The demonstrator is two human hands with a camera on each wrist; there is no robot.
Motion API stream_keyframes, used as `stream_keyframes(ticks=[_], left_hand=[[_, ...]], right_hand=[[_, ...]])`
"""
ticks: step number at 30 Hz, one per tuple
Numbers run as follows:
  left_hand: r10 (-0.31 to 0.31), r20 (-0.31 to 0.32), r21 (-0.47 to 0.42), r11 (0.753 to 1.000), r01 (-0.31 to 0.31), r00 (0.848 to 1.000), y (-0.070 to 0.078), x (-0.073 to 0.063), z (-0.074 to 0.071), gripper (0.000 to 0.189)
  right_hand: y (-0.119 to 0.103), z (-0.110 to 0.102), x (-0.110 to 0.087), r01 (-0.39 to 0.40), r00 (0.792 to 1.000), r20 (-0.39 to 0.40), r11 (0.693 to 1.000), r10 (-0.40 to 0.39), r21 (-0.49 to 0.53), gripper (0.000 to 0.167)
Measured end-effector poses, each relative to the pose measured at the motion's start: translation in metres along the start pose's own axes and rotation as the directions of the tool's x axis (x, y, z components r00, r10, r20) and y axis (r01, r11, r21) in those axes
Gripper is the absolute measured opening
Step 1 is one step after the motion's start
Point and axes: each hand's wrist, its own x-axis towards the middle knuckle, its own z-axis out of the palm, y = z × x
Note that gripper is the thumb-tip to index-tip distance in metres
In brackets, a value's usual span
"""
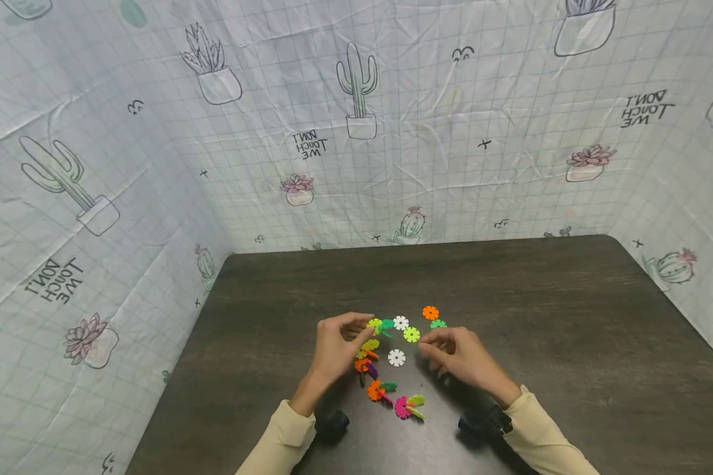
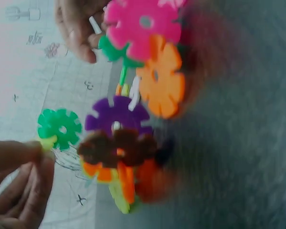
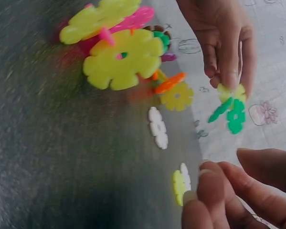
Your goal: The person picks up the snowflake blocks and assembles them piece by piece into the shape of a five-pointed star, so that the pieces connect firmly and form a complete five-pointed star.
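Observation:
My left hand [image 1: 335, 343] pinches a yellow slotted flower disc [image 3: 227, 91] between thumb and fingers. Joined to it are two green discs [image 3: 236, 117], set at an angle to each other and raised above the table in the right wrist view. My right hand [image 1: 462, 356] hovers with loosely bent fingers and nothing between them. Nearest to it lies a loose yellow disc [image 1: 412, 335], close to a white disc [image 1: 401, 322]. Another white disc [image 1: 397, 357] lies flat between the hands.
Joined disc clusters stand in a curve on the dark table [image 1: 541, 297]: yellow with orange [image 1: 368, 346], orange with purple and brown [image 1: 362, 365], orange with green [image 1: 375, 391], and pink with yellow [image 1: 402, 408]. Farther back lie an orange disc [image 1: 430, 313] and a green disc [image 1: 438, 324].

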Motion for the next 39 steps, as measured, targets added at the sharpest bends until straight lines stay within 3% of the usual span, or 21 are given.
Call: stream_keyframes(ticks=[6,11,19,26,33,39], left_hand=[[-0.142,0.000,0.039,0.989,0.142,0.990,-0.014,0.003,-0.005,0.019],[-0.213,0.010,0.081,0.974,0.211,0.977,-0.020,0.002,-0.009,0.018],[-0.236,0.016,0.138,0.963,0.231,0.972,-0.020,0.002,-0.014,0.018],[-0.252,0.023,0.162,0.956,0.246,0.967,-0.018,0.003,-0.015,0.016],[-0.243,0.020,0.157,0.959,0.236,0.970,-0.021,0.004,-0.014,0.015],[-0.267,0.028,0.143,0.955,0.261,0.963,-0.020,0.003,-0.014,0.015]], right_hand=[[0.001,0.008,0.003,0.015,0.998,0.059,1.000,-0.014,-0.012,0.018],[0.002,0.012,0.008,0.027,0.997,0.079,0.999,-0.024,-0.038,0.018],[0.002,0.013,0.017,0.103,0.993,0.063,0.987,-0.096,-0.125,0.018],[0.001,0.019,0.024,0.116,0.992,0.068,0.974,-0.105,-0.192,0.026],[0.000,0.025,0.030,0.152,0.987,0.089,0.954,-0.133,-0.257,0.032],[0.001,0.030,0.032,0.194,0.981,0.084,0.936,-0.176,-0.293,0.025]])
